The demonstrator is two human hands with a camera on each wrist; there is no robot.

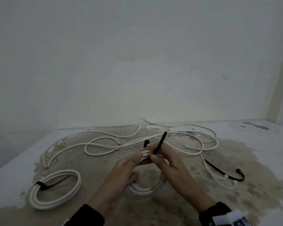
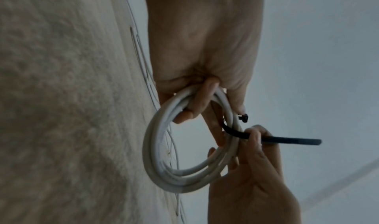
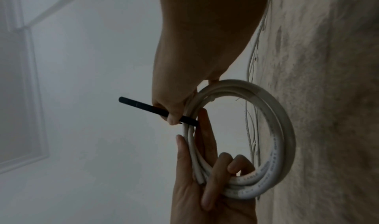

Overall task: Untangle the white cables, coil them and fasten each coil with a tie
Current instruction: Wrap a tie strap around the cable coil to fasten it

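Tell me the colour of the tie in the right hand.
Black. The tie shows best in the left wrist view.

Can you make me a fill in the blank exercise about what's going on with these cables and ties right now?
1. The left hand grips a white coil while the right hand pinches the tail of a ____ tie.
2. The finished coil lying on the table is fastened with ____ tie.
3. The tie's head is not yet joined to its ____.
4. The spare tie lies on the ____ side of the table.

Missing words: black; one; tail; right
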